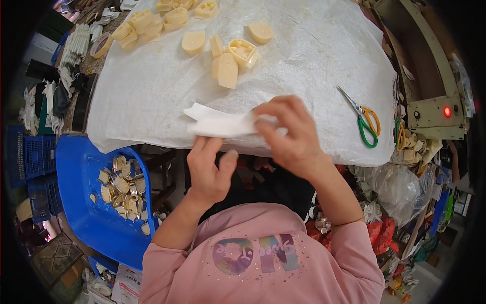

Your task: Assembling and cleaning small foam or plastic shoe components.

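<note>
A white folded strip (223, 123), notched at its left end, lies across the near edge of the covered table. Its material is hard to make out. My right hand (293, 134), slightly blurred, pinches the strip's right end between thumb and fingers. Below the strip's left part, my left hand (210, 169) has its fingers stretched up to the lower edge, with fingertips partly hidden and the thumb held away. Farther back lie cream plastic pieces (228, 71), some solid and rounded, one hollow with inner ribs (243, 52). More of them cluster at the far left (144, 23).
White woven sheeting (314, 61) covers the table. Scissors (362, 116) with green and orange handles lie at right. A blue tub (76, 177) of shiny gold-edged pieces (124, 187) stands below left. A metal machine (435, 114) with a lit red lamp stands far right.
</note>
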Demonstrator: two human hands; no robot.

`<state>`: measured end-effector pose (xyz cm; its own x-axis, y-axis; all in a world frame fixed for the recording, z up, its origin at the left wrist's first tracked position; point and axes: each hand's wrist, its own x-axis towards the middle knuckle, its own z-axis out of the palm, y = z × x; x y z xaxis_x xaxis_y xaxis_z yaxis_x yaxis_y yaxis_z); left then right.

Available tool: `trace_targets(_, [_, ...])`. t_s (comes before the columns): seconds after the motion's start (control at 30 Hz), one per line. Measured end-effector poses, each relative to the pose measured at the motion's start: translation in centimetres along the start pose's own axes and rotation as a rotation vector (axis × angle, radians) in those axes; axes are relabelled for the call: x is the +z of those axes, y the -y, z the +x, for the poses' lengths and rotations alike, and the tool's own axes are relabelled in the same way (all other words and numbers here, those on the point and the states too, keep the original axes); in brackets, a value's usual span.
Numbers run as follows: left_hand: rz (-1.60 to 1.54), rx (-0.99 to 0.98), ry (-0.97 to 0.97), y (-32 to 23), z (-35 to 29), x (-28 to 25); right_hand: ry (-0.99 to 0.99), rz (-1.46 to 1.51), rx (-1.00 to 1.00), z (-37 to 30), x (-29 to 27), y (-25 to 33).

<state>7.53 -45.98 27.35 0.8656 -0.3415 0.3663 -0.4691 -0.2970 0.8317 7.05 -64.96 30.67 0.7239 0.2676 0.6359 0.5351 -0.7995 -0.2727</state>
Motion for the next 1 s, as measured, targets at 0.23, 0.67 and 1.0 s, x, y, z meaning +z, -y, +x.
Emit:
trace_targets(0.23, [-0.959, -0.485, -0.272, 1.1, 1.1, -1.3, 0.313, 0.001, -0.024, 4.5, 1.3, -1.7])
trace_targets(0.67, [-1.015, -0.407, -0.267, 1.6, 2.1, -0.9, 0.239, -0.01, -0.108, 5.9, 5.8, -4.8])
trace_targets(1.0, [-0.89, -0.334, -0.251, 1.6, 1.6, -1.2, -0.02, 0.047, 0.521, -0.3, 1.4, -6.0])
